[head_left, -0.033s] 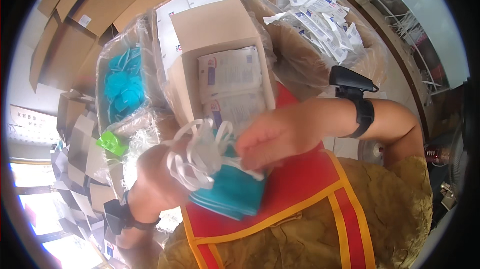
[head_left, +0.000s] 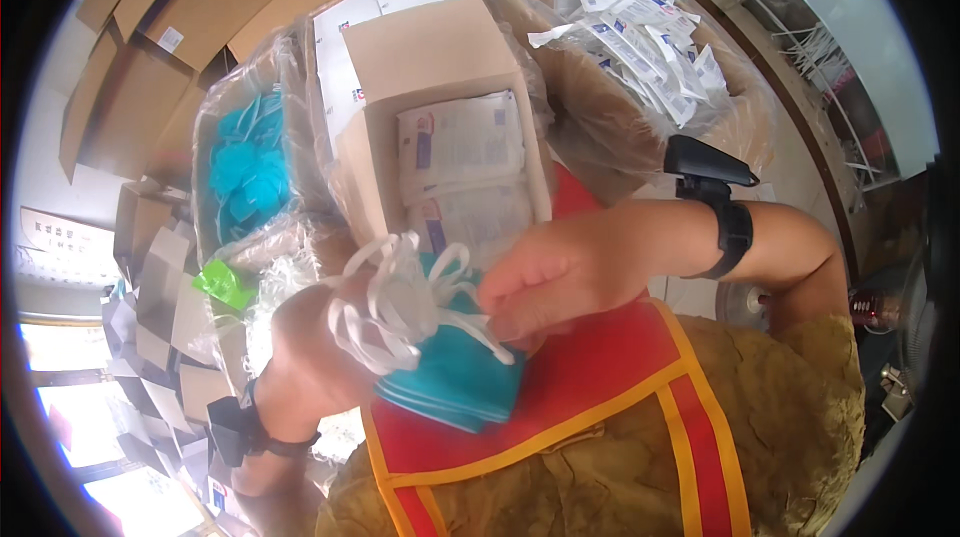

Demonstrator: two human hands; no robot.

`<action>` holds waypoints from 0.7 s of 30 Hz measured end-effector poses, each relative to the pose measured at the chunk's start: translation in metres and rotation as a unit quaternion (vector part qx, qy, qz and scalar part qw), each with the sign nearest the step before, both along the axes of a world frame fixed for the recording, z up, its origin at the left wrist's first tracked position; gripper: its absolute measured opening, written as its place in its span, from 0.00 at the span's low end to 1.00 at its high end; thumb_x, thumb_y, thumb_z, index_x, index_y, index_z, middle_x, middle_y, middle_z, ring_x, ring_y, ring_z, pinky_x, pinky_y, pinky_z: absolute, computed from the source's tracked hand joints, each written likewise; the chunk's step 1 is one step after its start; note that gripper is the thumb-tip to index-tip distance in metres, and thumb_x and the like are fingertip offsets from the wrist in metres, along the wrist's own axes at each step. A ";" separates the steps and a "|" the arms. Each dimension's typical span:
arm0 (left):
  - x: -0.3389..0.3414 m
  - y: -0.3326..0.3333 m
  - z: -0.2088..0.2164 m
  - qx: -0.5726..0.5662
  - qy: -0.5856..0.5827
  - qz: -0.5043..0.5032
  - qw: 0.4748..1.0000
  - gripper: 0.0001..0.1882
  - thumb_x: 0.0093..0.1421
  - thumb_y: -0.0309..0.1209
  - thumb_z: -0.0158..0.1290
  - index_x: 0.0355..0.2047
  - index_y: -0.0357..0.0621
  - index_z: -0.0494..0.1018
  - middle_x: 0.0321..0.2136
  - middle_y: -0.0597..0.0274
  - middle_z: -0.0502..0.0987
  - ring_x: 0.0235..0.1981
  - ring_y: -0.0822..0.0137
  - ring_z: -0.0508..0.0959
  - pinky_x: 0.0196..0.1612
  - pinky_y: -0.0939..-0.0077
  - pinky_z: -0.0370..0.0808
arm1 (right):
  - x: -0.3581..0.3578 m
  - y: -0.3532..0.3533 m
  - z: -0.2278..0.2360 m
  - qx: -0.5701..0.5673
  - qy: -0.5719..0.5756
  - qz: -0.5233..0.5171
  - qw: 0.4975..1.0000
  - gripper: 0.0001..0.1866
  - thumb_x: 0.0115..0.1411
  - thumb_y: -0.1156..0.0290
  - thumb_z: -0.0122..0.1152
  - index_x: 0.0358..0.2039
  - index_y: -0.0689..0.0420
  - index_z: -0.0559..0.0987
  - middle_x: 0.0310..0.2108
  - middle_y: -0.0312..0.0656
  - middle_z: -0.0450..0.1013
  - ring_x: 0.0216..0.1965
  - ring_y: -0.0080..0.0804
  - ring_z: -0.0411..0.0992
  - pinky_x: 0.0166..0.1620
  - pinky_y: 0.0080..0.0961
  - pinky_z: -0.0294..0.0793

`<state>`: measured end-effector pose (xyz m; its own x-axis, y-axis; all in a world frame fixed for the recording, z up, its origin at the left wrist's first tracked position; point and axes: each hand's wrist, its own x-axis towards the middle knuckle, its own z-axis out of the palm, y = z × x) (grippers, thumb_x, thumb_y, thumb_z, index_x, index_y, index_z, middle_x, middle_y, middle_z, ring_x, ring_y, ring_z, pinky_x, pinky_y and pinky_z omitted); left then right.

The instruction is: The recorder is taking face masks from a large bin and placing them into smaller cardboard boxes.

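My left hand (head_left: 318,337) is closed on a stack of teal face masks (head_left: 455,377), its fingers mostly hidden behind a bunch of white ear loops (head_left: 385,312). The masks hang over my lap, with pale lines along their lower edge. At the right side of the stack my right hand (head_left: 550,282) is curled, its fingertips pinched at a white ear loop that runs across the masks. Just beyond both hands stands an open cardboard box (head_left: 430,52) with flat white packets (head_left: 460,142) inside.
To the left a plastic-lined carton (head_left: 205,142) holds loose teal masks (head_left: 250,172). A similar carton (head_left: 745,122) at the far right contains white packets (head_left: 640,37). A green wrapper (head_left: 225,285) lies at the left. A red apron (head_left: 610,357) with yellow edging covers my lap.
My right hand has shifted slightly right, and the mask stack has moved a little left. The ear loop across the masks now shows more clearly.
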<state>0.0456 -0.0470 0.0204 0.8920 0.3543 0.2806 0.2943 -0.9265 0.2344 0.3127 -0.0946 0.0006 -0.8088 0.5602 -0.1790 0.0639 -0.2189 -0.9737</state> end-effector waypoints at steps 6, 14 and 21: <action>0.005 -0.002 -0.006 0.005 -0.026 0.020 0.999 0.24 0.42 0.29 0.65 0.41 0.38 0.74 0.28 0.52 0.78 0.24 0.54 0.79 0.28 0.68 0.76 | 0.005 -0.006 -0.005 -0.035 -0.037 -0.066 0.997 0.21 0.68 0.54 0.47 0.27 0.57 0.74 0.19 0.30 0.66 0.21 0.16 0.61 0.26 0.18 0.60; 0.014 0.001 -0.001 0.012 0.004 0.017 1.000 0.23 0.43 0.28 0.63 0.41 0.35 0.73 0.22 0.53 0.75 0.21 0.52 0.76 0.24 0.66 0.72 | -0.006 0.004 -0.006 0.216 -0.118 -0.048 0.968 0.23 0.66 0.51 0.51 0.26 0.60 0.74 0.19 0.34 0.68 0.21 0.23 0.64 0.27 0.24 0.63; 0.012 0.002 -0.002 0.043 0.009 0.011 0.999 0.21 0.45 0.28 0.58 0.41 0.34 0.72 0.35 0.52 0.75 0.20 0.57 0.75 0.22 0.68 0.72 | -0.001 0.004 -0.007 0.086 -0.049 -0.075 0.992 0.22 0.67 0.53 0.48 0.26 0.61 0.74 0.19 0.36 0.69 0.22 0.23 0.67 0.27 0.22 0.65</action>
<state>0.0576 -0.0448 0.0182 0.8898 0.3488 0.2943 0.3181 -0.9364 0.1482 0.3113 -0.0908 -0.0067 -0.6973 0.7023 -0.1436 0.1387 -0.0644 -0.9882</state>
